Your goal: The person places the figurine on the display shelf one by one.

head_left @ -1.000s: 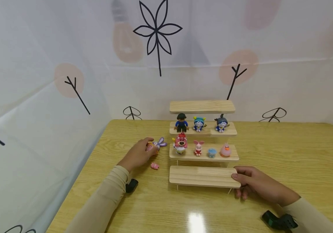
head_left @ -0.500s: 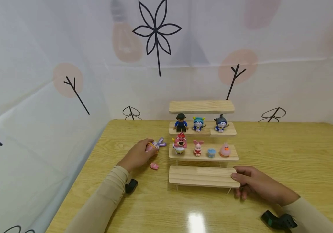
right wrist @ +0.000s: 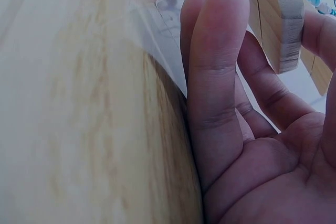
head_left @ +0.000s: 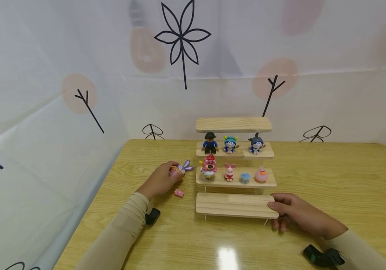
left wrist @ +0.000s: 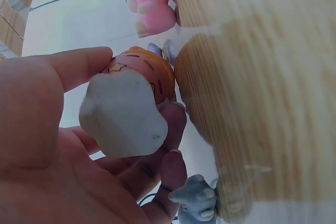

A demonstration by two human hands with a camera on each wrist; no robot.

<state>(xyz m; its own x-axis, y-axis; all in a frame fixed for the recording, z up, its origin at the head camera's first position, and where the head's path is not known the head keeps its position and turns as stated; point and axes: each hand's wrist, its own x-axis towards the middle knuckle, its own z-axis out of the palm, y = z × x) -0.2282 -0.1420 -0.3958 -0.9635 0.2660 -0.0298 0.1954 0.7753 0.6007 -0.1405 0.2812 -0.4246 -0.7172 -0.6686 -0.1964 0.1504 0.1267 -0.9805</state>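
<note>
My left hand (head_left: 159, 180) is at the table's left part, gripping a rabbit figurine (head_left: 182, 168) with purple ears. In the left wrist view, thumb and fingers are around the figurine's pink-and-orange body, its white underside (left wrist: 123, 116) facing the camera. Just in front of that hand lies a small pink figurine (head_left: 179, 192). A grey figurine (left wrist: 197, 200) shows near the fingertips in the left wrist view. My right hand (head_left: 302, 213) holds the right end of the lowest wooden shelf board (head_left: 233, 205), thumb on top and fingers below. Nothing stands on that board.
Above it, the third board (head_left: 220, 182) bears a bear figurine (head_left: 209, 167), a piglet (head_left: 229, 173), a blue figurine (head_left: 245, 177) and a pink bird (head_left: 261, 175). Three figures stand one step higher. The top board (head_left: 234, 124) is bare. A patterned cloth (head_left: 213, 93) hangs behind the table.
</note>
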